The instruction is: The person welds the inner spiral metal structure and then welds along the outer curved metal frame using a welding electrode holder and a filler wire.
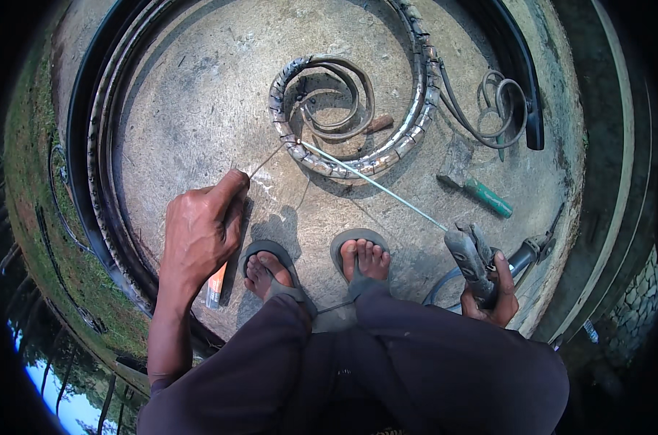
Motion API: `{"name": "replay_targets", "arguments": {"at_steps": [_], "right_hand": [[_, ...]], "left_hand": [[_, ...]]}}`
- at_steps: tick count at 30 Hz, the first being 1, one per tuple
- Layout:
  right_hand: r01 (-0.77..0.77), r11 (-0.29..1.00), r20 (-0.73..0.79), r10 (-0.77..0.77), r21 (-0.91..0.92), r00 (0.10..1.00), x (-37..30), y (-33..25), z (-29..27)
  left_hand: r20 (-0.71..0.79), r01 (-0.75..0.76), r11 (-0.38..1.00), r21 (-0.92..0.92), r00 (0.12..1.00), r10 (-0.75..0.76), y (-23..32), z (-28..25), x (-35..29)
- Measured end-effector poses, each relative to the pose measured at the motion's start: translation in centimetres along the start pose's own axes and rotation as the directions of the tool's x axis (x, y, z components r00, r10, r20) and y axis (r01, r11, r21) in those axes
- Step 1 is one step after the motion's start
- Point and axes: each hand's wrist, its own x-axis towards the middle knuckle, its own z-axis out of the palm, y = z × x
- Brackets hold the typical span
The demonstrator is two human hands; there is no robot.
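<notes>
My right hand (504,296) grips a dark welding electrode holder (471,262). A long pale welding rod (376,183) runs from its jaws up and left to a curled metal scroll (343,169). Between the closed fingers of my left hand (204,226) is a thin metal wire (268,161). Wire and rod both reach the scroll's lower left side, their tips close together; whether either touches it I cannot tell. Dark seams cross the scroll's shiny segments, and bent rods (369,94) curl inside it. No bright arc shows.
Beside the scroll lie a green-handled tool (488,198) with a flat blade and looped cable (508,136). A dark power tool (526,254) rests beyond my right hand. Black curved tubing (80,145) borders the concrete on the left. My sandalled feet flank an orange-ended strip (216,281) and bare concrete.
</notes>
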Motion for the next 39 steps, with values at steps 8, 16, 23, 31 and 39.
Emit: {"name": "replay_targets", "arguments": {"at_steps": [8,16,23,31,39], "right_hand": [[-0.008,1.000,0.019,0.008,0.006,1.000,0.2,-0.4,-0.1],[-0.010,1.000,0.022,0.010,0.009,1.000,0.4,-0.4,0.1],[-0.002,0.998,-0.014,0.001,-0.066,1.000,1.1,-1.0,0.3],[0.025,0.999,-0.022,-0.025,-0.024,0.999,1.4,-0.9,0.7],[0.050,0.998,-0.031,-0.051,-0.028,0.998,1.8,-1.1,1.0]], "left_hand": [[-0.021,-0.012,1.000,0.020,1.000,0.012,-0.3,0.3,-0.1],[-0.010,0.008,1.000,0.023,1.000,-0.008,0.0,0.0,0.0],[-0.081,-0.036,0.998,0.051,0.996,0.040,-0.7,-0.3,0.5],[-0.060,-0.021,0.998,0.056,0.998,0.024,-0.3,-0.4,0.4],[-0.037,-0.013,0.997,0.079,0.999,0.016,-0.1,-0.3,0.6]]}}
